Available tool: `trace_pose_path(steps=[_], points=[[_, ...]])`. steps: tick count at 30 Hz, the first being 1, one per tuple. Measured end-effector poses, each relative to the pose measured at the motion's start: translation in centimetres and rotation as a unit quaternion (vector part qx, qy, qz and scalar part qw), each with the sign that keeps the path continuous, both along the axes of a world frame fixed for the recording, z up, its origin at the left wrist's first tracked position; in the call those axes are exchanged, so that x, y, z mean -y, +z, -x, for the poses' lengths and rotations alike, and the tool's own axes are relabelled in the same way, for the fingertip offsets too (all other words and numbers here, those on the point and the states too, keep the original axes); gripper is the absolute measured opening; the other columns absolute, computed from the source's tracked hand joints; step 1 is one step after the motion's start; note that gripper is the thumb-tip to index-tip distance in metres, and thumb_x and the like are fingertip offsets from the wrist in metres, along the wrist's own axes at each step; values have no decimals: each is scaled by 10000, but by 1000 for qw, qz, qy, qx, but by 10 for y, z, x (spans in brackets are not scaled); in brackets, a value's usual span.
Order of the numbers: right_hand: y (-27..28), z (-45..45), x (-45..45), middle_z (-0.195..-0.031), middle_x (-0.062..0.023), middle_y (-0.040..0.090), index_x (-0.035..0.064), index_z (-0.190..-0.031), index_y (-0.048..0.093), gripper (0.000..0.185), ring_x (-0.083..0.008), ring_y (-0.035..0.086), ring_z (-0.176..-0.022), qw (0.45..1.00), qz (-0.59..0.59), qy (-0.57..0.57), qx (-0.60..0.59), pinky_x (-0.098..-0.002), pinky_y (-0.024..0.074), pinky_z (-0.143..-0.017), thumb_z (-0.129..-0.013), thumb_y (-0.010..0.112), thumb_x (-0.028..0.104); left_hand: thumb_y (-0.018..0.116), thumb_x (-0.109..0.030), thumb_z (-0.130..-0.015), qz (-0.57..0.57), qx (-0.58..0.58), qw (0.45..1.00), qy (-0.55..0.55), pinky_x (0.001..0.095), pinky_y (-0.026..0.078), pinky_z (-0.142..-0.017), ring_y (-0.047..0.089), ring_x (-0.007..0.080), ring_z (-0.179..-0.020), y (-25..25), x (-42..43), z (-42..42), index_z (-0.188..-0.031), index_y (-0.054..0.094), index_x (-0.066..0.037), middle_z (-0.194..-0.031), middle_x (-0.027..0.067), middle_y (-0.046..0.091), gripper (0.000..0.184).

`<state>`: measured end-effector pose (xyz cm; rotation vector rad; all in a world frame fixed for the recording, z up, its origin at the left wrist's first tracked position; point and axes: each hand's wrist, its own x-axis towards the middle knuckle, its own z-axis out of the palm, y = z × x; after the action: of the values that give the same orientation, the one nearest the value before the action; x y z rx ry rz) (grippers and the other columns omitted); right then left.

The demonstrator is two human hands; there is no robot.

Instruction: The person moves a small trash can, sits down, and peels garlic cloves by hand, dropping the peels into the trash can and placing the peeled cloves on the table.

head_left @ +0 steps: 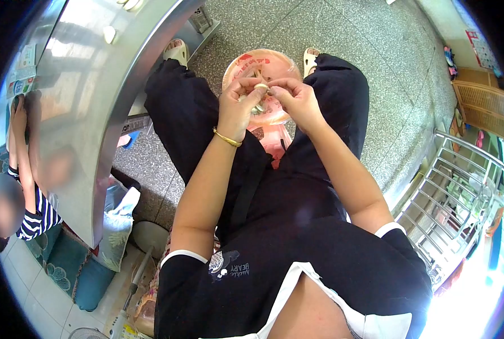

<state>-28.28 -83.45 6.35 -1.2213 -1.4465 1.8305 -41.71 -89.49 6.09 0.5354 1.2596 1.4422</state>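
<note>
My left hand (236,106) pinches a small pale garlic clove (261,86) between thumb and fingers. Closed at the fingertips, my right hand (300,103) meets the clove from the other side. Both hands are over a round bin (282,61) lined with a pinkish plastic bag with red print. Whitish scraps (257,109) lie inside it, partly hidden by my fingers. The bin stands on the floor between my knees.
To the left is a shiny metal table (85,68) with a pale piece (109,34) on it. A person in a striped top (40,212) is beyond the table. A metal rack (444,192) stands at right, and speckled floor (376,73) stretches ahead.
</note>
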Motion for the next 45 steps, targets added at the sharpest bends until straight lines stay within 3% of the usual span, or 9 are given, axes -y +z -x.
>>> trace_pose_path(steps=[13,21,25,27,30,37,39,43,45], points=[[-2,4,2,-692,-25,599,-12,-862,624,137,-49,509,-587,988,-139,10,71,-213,421,-524,-787,581,94,583,-16,-814,-40,-54,998,9,220,462,-715,580,100,-767,-4,4,-7,-940,561,6,-877,65,610,130],[-4,3,8,-677,9,563,1,-804,591,78,-33,485,-587,998,-58,-27,-22,-187,391,-521,-782,559,68,532,-76,-861,-26,244,968,-57,238,475,-690,587,120,-750,-15,4,2,-943,569,-4,-867,61,613,115],[-4,1,6,-670,19,550,7,-793,585,63,-27,467,-577,999,-34,-8,-39,-179,375,-511,-774,558,62,547,-83,-857,0,209,977,-36,226,465,-684,576,104,-754,-7,2,-1,-959,592,4,-858,40,615,141],[-7,-2,5,-669,22,547,8,-793,584,63,-28,464,-577,999,-30,0,-33,-180,375,-514,-775,559,62,565,-97,-851,-17,-15,1000,-11,216,458,-674,567,89,-736,0,1,-4,-971,609,17,-833,29,618,171],[-5,-4,6,-674,23,548,11,-793,583,60,-31,469,-586,999,-21,12,-22,-184,381,-526,-776,561,64,579,-106,-844,-16,-187,982,-31,210,457,-664,563,82,-719,-3,3,0,-961,619,28,-815,28,621,182],[4,-5,6,-708,27,544,13,-804,585,44,-23,444,-618,997,-41,33,-62,-162,345,-549,-792,545,25,553,-119,-862,-4,-44,994,-97,208,459,-658,567,87,-703,1,3,3,-965,613,25,-798,36,620,187],[5,-6,6,-709,19,545,14,-806,581,45,-28,438,-606,996,-33,37,-79,-165,341,-540,-790,540,21,523,-139,-882,8,117,989,-92,209,457,-653,557,81,-682,-3,3,3,-964,607,10,-775,25,608,190],[3,-10,3,-718,-32,578,17,-782,566,47,-67,486,-581,989,43,38,-140,-189,387,-528,-786,522,34,499,-150,-894,-8,123,988,-91,212,453,-652,548,76,-679,-5,5,0,-961,598,-2,-777,17,595,190],[-5,-12,4,-706,-33,570,22,-779,557,40,-61,449,-545,978,105,28,-179,-186,351,-498,-782,519,32,510,-144,-890,5,12,994,-110,211,451,-652,547,75,-695,-7,4,0,-951,592,-6,-804,16,592,172]])
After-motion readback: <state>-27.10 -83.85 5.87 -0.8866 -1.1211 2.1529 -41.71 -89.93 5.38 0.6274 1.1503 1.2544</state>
